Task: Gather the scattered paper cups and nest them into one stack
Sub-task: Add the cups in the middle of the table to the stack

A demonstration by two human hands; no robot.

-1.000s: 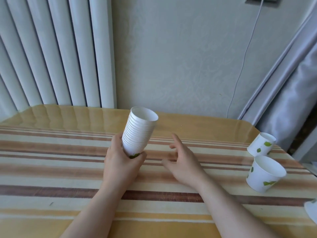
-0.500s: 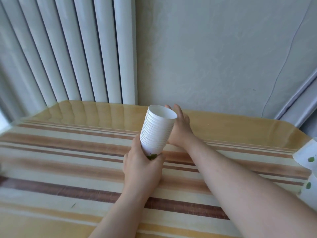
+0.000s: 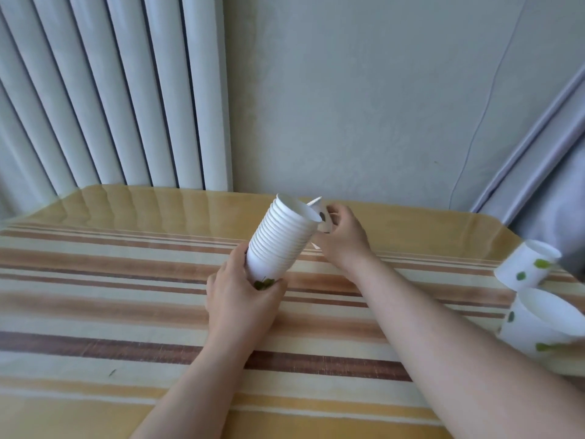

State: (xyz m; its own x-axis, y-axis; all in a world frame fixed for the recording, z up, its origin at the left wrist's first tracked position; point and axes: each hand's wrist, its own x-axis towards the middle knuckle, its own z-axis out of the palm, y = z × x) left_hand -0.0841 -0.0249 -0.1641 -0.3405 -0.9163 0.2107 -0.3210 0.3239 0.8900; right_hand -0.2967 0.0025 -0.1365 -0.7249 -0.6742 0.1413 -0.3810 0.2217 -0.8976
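Note:
My left hand [image 3: 242, 299] grips the base of a stack of nested white paper cups [image 3: 281, 240], tilted with its open mouth up and to the right. Just behind the stack's mouth my right hand [image 3: 343, 240] holds a single white cup [image 3: 323, 218] with a dark leaf mark, largely hidden by the stack and my fingers. Two more white cups with green leaf prints sit at the table's right edge: a far cup [image 3: 525, 264] and a near cup [image 3: 538, 323].
The table [image 3: 126, 296] has a glossy striped cloth in tan, cream and brown. A white radiator [image 3: 104, 90] stands behind at the left, a plain wall with a thin cable in the middle, and a grey curtain [image 3: 554, 160] at the right.
My right hand reached behind the stack, took hold of a single cup and brought it up beside the stack's mouth. The view swung left, then back right, showing the two right-hand cups again.

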